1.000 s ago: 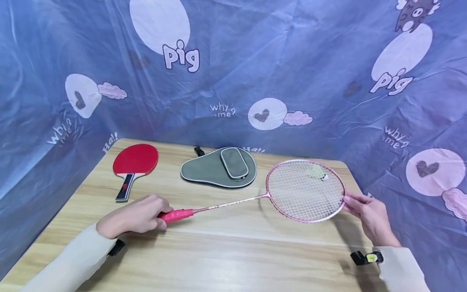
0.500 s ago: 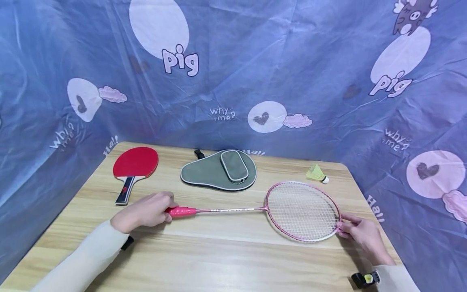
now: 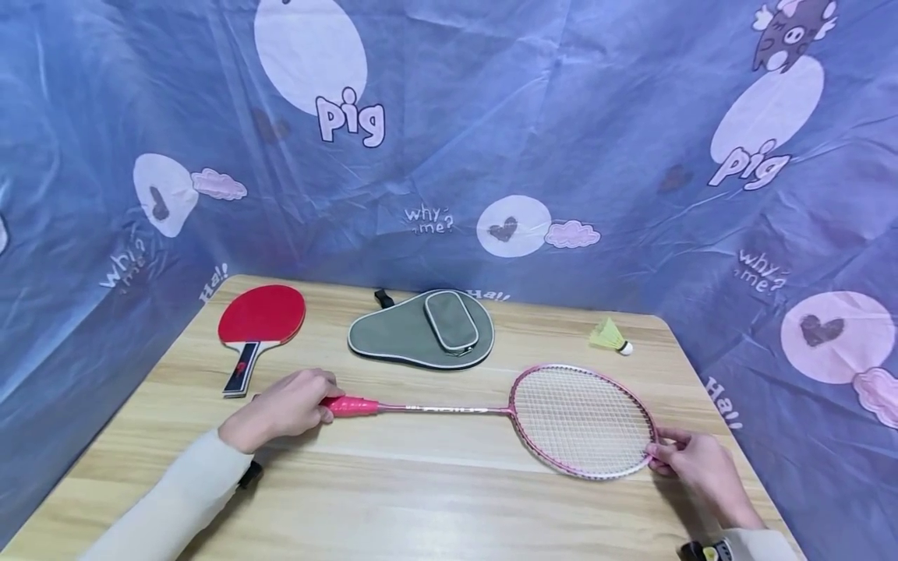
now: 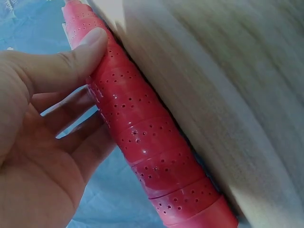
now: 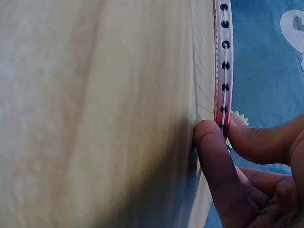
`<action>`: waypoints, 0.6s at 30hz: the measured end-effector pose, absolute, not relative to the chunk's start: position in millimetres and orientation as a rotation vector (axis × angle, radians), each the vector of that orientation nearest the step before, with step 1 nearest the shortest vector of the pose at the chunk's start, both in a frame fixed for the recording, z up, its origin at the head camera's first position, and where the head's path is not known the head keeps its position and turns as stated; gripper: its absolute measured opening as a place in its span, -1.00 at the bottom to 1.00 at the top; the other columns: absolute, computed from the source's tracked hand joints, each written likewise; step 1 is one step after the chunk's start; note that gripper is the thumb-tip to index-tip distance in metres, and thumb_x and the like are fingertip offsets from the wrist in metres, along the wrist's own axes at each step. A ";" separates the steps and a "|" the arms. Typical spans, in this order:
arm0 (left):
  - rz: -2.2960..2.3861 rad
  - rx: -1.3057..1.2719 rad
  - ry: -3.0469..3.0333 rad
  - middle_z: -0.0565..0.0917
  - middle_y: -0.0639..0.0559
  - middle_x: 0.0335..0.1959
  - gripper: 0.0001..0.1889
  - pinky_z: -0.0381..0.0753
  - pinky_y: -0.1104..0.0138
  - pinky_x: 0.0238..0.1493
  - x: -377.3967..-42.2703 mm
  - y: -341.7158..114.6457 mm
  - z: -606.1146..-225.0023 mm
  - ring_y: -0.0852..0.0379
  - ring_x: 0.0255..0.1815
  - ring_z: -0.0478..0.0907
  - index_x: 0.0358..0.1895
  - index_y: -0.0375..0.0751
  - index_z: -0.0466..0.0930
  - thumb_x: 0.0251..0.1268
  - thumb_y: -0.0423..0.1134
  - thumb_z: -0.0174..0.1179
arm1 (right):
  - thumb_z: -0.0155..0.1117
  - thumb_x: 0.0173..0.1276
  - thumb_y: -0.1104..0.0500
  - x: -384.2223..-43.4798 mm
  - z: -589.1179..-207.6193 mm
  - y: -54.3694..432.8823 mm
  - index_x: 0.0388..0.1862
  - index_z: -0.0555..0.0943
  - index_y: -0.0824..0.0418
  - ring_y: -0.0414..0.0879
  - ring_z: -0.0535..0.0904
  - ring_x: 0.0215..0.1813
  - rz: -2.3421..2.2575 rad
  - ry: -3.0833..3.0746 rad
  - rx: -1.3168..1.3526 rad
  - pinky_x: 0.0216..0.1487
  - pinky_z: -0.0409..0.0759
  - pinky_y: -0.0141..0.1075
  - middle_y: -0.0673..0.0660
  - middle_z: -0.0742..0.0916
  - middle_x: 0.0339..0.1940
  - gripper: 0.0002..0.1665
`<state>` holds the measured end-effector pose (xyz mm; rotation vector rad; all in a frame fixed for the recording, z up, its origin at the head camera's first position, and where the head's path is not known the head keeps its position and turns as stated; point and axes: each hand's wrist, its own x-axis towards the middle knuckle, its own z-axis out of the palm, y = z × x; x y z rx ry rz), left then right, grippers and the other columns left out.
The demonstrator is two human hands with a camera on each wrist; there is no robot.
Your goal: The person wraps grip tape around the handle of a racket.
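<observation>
A pink and white badminton racket lies crosswise low over the wooden table, its head to the right. My left hand holds its red perforated grip, the thumb on one side and the fingers behind it in the left wrist view. At the far end of the frame, my right hand pinches the rim between thumb and finger. Beyond the racket head sits a yellow shuttlecock with a white tip; a bit of it shows behind the right thumb in the right wrist view.
A red table tennis paddle lies at the back left of the table. Near the back middle is a grey-green paddle case with a small zipped pocket. A blue printed curtain encloses the back and both sides.
Both hands have lowered the racket and brought it nearer the front edge, its head no longer covering the shuttlecock. Over the last half second it sank slightly further. Both hands kept their hold.
</observation>
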<state>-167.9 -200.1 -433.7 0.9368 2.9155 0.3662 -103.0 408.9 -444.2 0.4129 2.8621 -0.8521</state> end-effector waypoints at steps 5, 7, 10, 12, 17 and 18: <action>0.386 0.957 2.908 0.59 0.19 -0.43 -0.77 0.47 0.38 -0.36 -168.9 -199.5 -434.7 0.28 -0.42 0.38 -0.16 -0.15 0.81 0.05 -0.33 0.51 | 0.41 0.32 0.00 -99.5 -442.9 409.5 0.24 0.59 0.39 -0.28 0.68 -0.47 -0.734 2.915 0.375 -0.27 0.51 -0.33 -0.05 0.81 -0.53 -0.36; 0.388 0.969 2.906 0.59 0.19 -0.42 -0.78 0.49 0.37 -0.35 -168.6 -199.6 -434.6 0.28 -0.41 0.39 -0.17 -0.15 0.81 0.05 -0.33 0.51 | 0.43 0.31 -0.02 -98.3 -443.4 409.2 0.23 0.61 0.37 -0.28 0.66 -0.48 -0.698 2.934 0.358 -0.26 0.50 -0.29 -0.06 0.80 -0.55 -0.36; 0.386 0.979 2.912 0.62 0.17 -0.39 -0.77 0.55 0.32 -0.32 -168.7 -199.5 -434.1 0.27 -0.38 0.42 -0.17 -0.15 0.81 0.05 -0.34 0.50 | 0.43 0.29 0.00 -97.4 -443.6 408.1 0.20 0.63 0.36 -0.30 0.63 -0.49 -0.660 2.962 0.335 -0.30 0.47 -0.33 -0.08 0.79 -0.56 -0.38; 0.374 0.971 2.923 0.64 0.16 -0.37 -0.76 0.59 0.30 -0.28 -168.2 -199.2 -433.8 0.26 -0.36 0.46 -0.16 -0.14 0.81 0.05 -0.34 0.51 | 0.44 0.28 0.01 -97.3 -443.1 406.9 0.18 0.65 0.36 -0.29 0.62 -0.47 -0.638 2.975 0.317 -0.27 0.49 -0.29 -0.08 0.80 -0.56 -0.40; 0.350 0.915 2.930 0.68 0.10 -0.29 -0.70 0.68 0.23 -0.17 -166.2 -199.2 -434.2 0.22 -0.29 0.53 -0.08 -0.17 0.81 0.05 -0.31 0.52 | 0.46 0.24 0.05 -96.2 -442.3 402.9 0.08 0.71 0.36 -0.23 0.59 -0.45 -0.560 3.005 0.250 -0.31 0.51 -0.22 -0.07 0.80 -0.55 -0.48; 0.348 0.909 2.928 0.69 0.09 -0.27 -0.69 0.70 0.21 -0.15 -166.1 -199.3 -434.3 0.21 -0.28 0.54 -0.07 -0.18 0.81 0.05 -0.31 0.52 | 0.45 0.24 0.06 -95.8 -442.2 402.0 0.05 0.72 0.36 -0.22 0.57 -0.47 -0.544 3.010 0.235 -0.33 0.49 -0.23 -0.07 0.79 -0.56 -0.52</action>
